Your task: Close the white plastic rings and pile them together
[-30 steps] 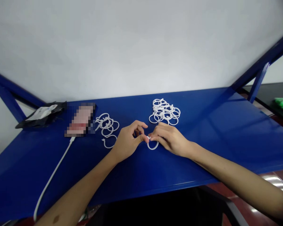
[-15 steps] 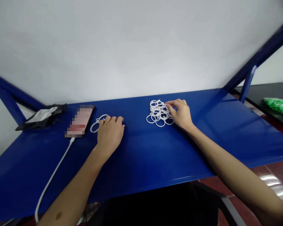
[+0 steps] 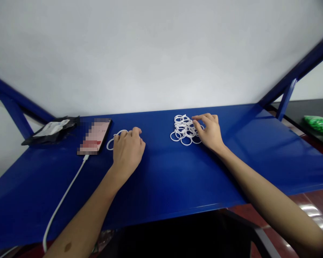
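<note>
My left hand (image 3: 127,148) rests palm down on the blue table, fingers bent and closed. Their tips are hidden, so what they hold, if anything, does not show. Partly under its outer fingers lies a white ring (image 3: 110,144). To the right is a flat cluster of overlapping white rings (image 3: 186,140), with small knobs like the heads of looped cable ties. At the cluster's right edge my right hand (image 3: 210,132) is open. A small gap shows between its thumb and forefinger, with nothing visible held there.
A phone (image 3: 94,138) with a blurred screen lies left of my left hand, a white cable (image 3: 66,193) plugged into it. Beyond is a black plastic package (image 3: 57,129). Blue braces (image 3: 286,98) flank the table (image 3: 161,179); a white wall rises behind. Far right sits a green bag (image 3: 320,124).
My right thumb and forefinger have parted slightly from a pinch at the cluster's edge. My left forefinger has lifted a little. The whole view has shifted slightly.
</note>
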Demonstrator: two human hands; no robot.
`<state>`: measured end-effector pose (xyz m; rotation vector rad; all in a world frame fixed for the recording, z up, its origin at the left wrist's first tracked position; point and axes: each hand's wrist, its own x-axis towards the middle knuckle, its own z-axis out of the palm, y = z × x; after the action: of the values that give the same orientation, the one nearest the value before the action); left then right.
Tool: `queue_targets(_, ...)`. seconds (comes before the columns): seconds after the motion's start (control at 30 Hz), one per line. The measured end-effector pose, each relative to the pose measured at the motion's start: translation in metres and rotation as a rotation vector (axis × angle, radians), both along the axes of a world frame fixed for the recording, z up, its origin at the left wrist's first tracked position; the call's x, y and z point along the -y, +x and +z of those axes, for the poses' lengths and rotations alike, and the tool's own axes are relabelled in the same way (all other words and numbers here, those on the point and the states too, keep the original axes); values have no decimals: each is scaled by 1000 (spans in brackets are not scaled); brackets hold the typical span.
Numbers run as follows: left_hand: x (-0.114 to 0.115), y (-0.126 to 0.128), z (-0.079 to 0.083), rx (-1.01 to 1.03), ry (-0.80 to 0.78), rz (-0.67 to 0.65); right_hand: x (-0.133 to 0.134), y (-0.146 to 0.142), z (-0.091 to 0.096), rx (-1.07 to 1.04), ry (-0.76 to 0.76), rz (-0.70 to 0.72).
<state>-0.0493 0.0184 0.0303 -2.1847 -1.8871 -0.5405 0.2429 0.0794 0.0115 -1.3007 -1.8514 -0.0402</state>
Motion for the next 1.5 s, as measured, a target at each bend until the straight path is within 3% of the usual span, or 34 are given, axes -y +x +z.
queue_targets(0.27, 3, 4, 23, 767, -133, -18, 27, -19, 12, 14, 43, 96)
queue_targets(0.4, 2, 5, 23, 1141, -154, -38, 46, -35, 13, 23, 13, 235)
queue_targets(0.53, 1, 6, 20, 1350, -194, -93, 56, -43, 14, 57, -45, 372)
queue_targets(0.9, 8, 13, 21, 1450, -386, -213, 63, -51, 10, 87, -219, 573)
queue_targets(1.1, 14, 17, 21, 1432, -572, -348, 68, -61, 5, 110, -219, 555)
queue_targets(1.37, 8, 14, 14, 1413, -591, -292, 60, -53, 5, 21, -236, 473)
queue_targets(1.5, 6, 11, 13, 1100, -496, -204, 60, -54, 5, -31, -286, 460)
